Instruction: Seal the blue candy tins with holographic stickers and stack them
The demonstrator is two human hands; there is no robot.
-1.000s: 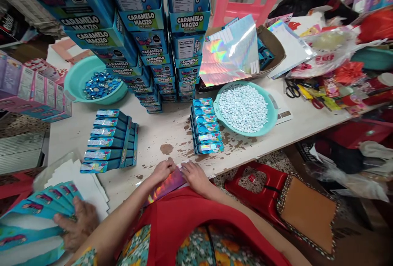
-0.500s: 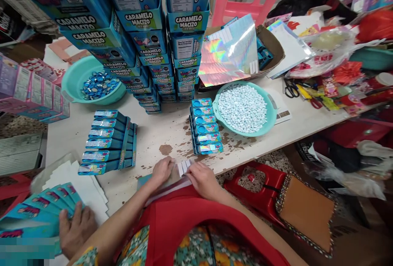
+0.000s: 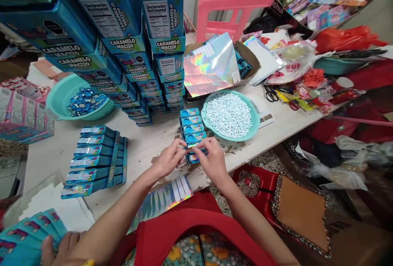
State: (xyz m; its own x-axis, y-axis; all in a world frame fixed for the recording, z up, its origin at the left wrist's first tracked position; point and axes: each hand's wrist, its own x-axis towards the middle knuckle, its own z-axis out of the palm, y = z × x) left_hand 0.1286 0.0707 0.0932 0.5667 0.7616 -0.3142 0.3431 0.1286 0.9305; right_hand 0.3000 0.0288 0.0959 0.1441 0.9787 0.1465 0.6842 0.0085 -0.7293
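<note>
Fingertips are closed in a pinch on both sides here: left hand (image 3: 167,159) at one end, right hand (image 3: 213,161) at the other, with a small shiny reddish strip (image 3: 190,150) stretched between them. Held by its ends like that, it probably stays flat and level, its middle uncovered. It's right above the near end of a row of slim blue printed boxes (image 3: 194,128), all packed side by side with their rounded, glossy ends up, likely so every end can be reached.

Down at the bench (image 3: 145,145) edge, close to the body, lies a thin holographic sheet (image 3: 181,188), rainbow-glossy, with pale parallel bars; handy for either hand, I'd judge. Just beside the boxes, a round turquoise plastic bowl (image 3: 256,124) brims with smooth, pale blue pellets (image 3: 229,114), its wall keeping the loose little things from rolling.

Over on the left, a second blue set (image 3: 89,161) leans in a tidy fan, held together by its carton. Behind that, a turquoise basin (image 3: 55,102) holds shiny blue rounded pieces (image 3: 84,100), and tall blue cardboard stacks (image 3: 123,44) rise tier on tier. Lower left corner: another person's hand (image 3: 59,249) rests at overlapping blue printed card pieces (image 3: 37,233). The bench top itself is pale, its surface worn through in brown patches.
</note>
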